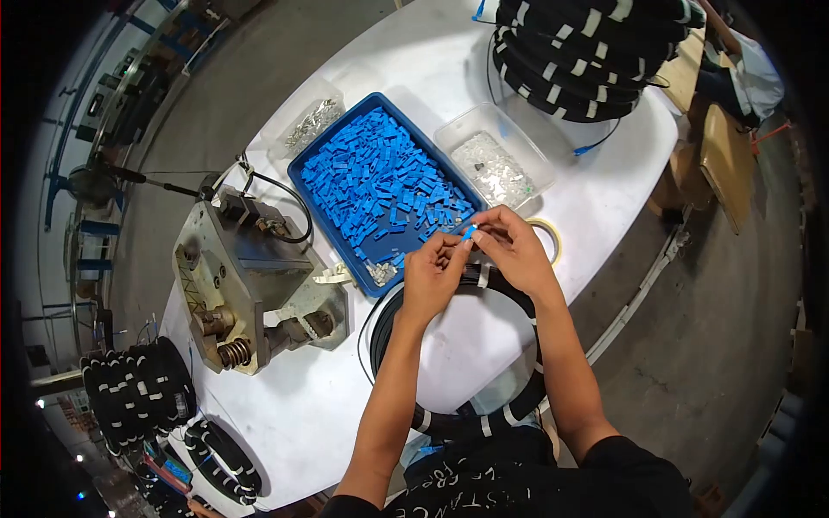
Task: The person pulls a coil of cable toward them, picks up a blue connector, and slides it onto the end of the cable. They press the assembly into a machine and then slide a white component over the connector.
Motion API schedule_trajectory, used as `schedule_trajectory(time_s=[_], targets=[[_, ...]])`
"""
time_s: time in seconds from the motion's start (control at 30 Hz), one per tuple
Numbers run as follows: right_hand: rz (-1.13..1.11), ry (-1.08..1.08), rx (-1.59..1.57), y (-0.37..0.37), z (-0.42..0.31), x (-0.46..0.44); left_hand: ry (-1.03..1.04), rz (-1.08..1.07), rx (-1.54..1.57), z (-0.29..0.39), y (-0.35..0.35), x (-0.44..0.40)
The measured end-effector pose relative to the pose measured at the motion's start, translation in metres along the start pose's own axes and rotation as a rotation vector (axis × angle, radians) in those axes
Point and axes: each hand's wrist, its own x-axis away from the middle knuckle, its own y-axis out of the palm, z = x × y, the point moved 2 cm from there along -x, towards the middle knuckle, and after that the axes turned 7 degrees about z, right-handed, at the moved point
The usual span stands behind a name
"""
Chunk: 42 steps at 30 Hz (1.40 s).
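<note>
A small blue connector with a pale tip (469,232) is pinched between the fingertips of both my hands. My left hand (434,269) closes on it from the left, with its other fingers curled. From the right, my right hand (513,252) grips it by the thumb and index finger. Under my forearms lies a coil of black cable (528,388) bound with white tape, close to my body. A blue tray (332,226) full of loose blue connector housings (371,164) stands just beyond my hands. Small white pieces (380,274) lie in its near corner.
At left a metal press (259,268) stands on the white table (298,406). Clear bins of small parts (496,164) (313,121) flank the tray. A tape roll (553,242) lies by my right wrist. Taped cable coils (587,60) are stacked at the back; another person (760,73) sits beyond.
</note>
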Motion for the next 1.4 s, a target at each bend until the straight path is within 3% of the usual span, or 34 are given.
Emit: schedule_trajectory(time_s=[0.07, 0.4, 0.6, 0.87, 0.93, 1.0, 1.07, 1.13, 1.2, 1.27, 1.4], targets=[[-0.044, -0.018, -0.038, -0.01, 0.012, 0.01, 0.118, -0.003, -0.087, 0.002, -0.001, 0.005], [-0.017, -0.093, 0.1, 0.012, 0.025, 0.045, 0.091, -0.017, -0.048, 0.0, -0.029, 0.032], [-0.161, 0.057, -0.037, 0.05, 0.032, 0.058, 0.063, 0.111, -0.062, -0.007, -0.071, 0.066], [-0.278, 0.08, 0.011, 0.118, 0.038, 0.068, 0.122, 0.403, -0.079, -0.019, -0.127, 0.105], [-0.339, 0.065, 0.038, 0.135, 0.042, 0.07, 0.129, 0.429, -0.12, -0.018, -0.142, 0.117], [-0.414, 0.001, 0.204, 0.15, 0.048, 0.072, 0.321, 0.508, -0.31, -0.014, -0.157, 0.131], [-0.459, -0.013, 0.209, 0.163, 0.057, 0.07, 0.278, 0.519, -0.31, -0.01, -0.172, 0.156], [-0.489, -0.018, 0.209, 0.171, 0.064, 0.071, 0.331, 0.718, -0.469, -0.006, -0.186, 0.189], [-0.451, -0.025, 0.187, 0.172, 0.064, 0.071, 0.216, 0.722, -0.539, -0.016, -0.199, 0.229], [-0.431, -0.049, 0.216, 0.169, 0.063, 0.069, -0.044, 0.82, -0.714, -0.02, -0.204, 0.265], [-0.293, 0.103, 0.003, 0.162, 0.061, 0.069, -0.242, 0.799, -0.605, -0.047, -0.2, 0.303]])
